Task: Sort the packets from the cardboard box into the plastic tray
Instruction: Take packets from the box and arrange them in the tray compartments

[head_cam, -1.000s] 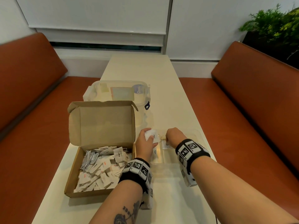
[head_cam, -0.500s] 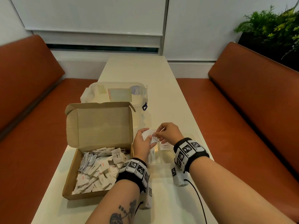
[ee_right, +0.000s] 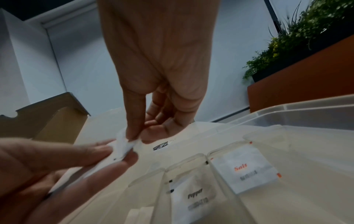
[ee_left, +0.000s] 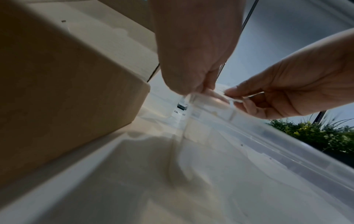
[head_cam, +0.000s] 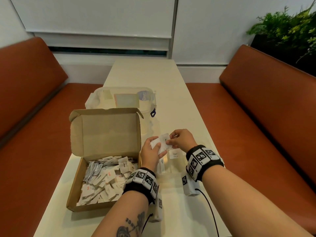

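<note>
Raised since a second ago, the small white paper packets [head_cam: 162, 143] sit pinched between left hand [head_cam: 152, 153] and right hand [head_cam: 181, 139], both grips grasping them above the clear plastic tray [ee_right: 287, 128], beside the open cardboard box [head_cam: 104, 134]; table [head_cam: 171, 93] beyond lies open.

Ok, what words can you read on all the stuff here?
"Salt", red, on a packet in the plastic tray.
"Pepper", black, on the packet in the next compartment.
Grey print under both words: too blurred.
Packets in the cardboard box: red and black words, too small.
Blue sticker on the clear container: unreadable.
</note>
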`<state>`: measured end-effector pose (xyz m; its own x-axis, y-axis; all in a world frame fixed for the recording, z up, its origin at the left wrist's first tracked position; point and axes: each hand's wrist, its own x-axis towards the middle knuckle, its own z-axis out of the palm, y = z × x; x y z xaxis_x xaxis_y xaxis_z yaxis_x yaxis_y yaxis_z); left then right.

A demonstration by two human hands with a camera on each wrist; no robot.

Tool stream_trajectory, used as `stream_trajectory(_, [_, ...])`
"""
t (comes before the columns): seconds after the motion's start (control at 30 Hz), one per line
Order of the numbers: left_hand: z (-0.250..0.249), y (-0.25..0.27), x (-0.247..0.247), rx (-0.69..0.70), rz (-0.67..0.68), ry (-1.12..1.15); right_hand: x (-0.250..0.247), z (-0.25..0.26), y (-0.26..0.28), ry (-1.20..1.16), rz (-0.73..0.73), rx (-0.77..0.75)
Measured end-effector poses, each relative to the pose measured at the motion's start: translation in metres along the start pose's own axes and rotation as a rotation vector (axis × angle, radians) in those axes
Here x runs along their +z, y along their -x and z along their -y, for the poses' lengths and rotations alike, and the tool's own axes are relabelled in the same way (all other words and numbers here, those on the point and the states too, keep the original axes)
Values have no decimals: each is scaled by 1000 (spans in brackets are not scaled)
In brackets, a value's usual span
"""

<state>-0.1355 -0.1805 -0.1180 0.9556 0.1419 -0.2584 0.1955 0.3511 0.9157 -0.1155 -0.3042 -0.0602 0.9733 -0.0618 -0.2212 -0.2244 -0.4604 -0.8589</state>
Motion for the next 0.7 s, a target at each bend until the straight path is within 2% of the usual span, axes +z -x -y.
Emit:
stream_trajectory(0.07, [0, 0, -1, -1, -34, -15, -7, -3, -4, 81, -65, -16])
stream_trajectory(0.13, [0, 0, -2, 0, -52, -22, -13, -5, -7, 278, -107, -32])
stream_trajectory(0.27, [1, 0, -2, 1, -64, -53, -11, -6, -8, 663, 72, -15])
stream_trajectory(0.37, [0, 0, -1, 9, -51, -67, -2, -4, -11, 772, 151, -4])
stream_trajectory(0.7, [-1, 4, -1, 42, -32, -99, 11, -8, -18, 976, 190, 37])
